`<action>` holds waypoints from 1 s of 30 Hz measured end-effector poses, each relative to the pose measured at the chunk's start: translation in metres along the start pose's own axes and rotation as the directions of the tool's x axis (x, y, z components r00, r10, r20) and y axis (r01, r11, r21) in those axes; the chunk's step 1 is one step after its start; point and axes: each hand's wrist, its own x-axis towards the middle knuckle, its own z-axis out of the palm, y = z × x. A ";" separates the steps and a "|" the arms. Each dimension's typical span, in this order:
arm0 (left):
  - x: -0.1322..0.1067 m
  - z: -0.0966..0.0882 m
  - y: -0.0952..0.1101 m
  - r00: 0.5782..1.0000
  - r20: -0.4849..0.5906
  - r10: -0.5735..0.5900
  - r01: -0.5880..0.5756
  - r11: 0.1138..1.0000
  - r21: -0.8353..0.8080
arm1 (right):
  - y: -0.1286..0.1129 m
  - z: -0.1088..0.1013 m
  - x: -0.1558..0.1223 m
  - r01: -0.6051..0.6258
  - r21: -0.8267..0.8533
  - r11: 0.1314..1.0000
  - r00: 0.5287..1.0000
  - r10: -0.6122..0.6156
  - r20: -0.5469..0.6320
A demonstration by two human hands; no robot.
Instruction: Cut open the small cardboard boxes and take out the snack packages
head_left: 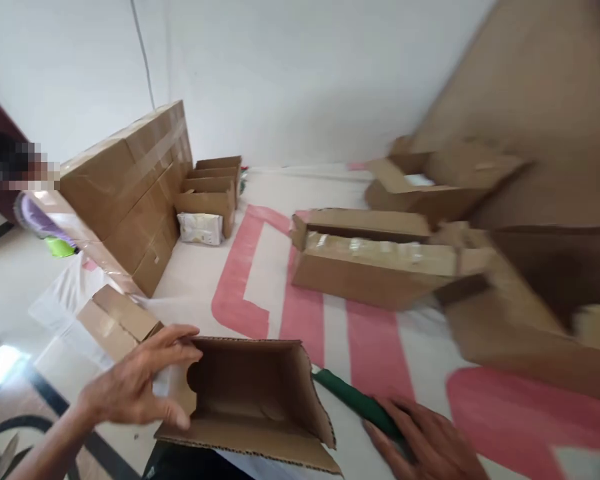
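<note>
Carton against left grip

Your small cardboard box lies on the pink-and-white floor mat with its open mouth turned toward you, flaps spread, a round notch in its left wall. Just right of it, a dark green roll lies slanted, near end under your right hand

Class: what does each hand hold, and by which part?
The left hand grips the open cardboard box by its left wall, beside the cut-out. The right hand covers the near end of the green stick; a firm grip cannot be told.
</note>
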 end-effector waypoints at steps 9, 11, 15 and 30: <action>-0.007 0.055 -0.054 0.926 -0.344 0.156 -0.071 0.967 0.246 | -0.016 -0.001 0.032 -0.050 -0.132 0.990 0.998 0.056 0.041; -0.001 0.052 -0.062 0.918 -0.351 0.186 -0.111 0.969 0.221 | -0.019 -0.001 0.036 -0.072 -0.127 0.989 0.995 0.080 0.055; 0.003 0.049 -0.068 0.917 -0.352 0.186 -0.127 0.974 0.185 | -0.021 0.000 0.040 -0.067 -0.125 0.990 0.995 0.076 0.065; -0.031 0.077 -0.048 0.957 -0.280 -0.072 0.017 0.981 -0.195 | -0.022 -0.006 0.027 -0.109 -0.098 0.989 0.982 0.122 0.141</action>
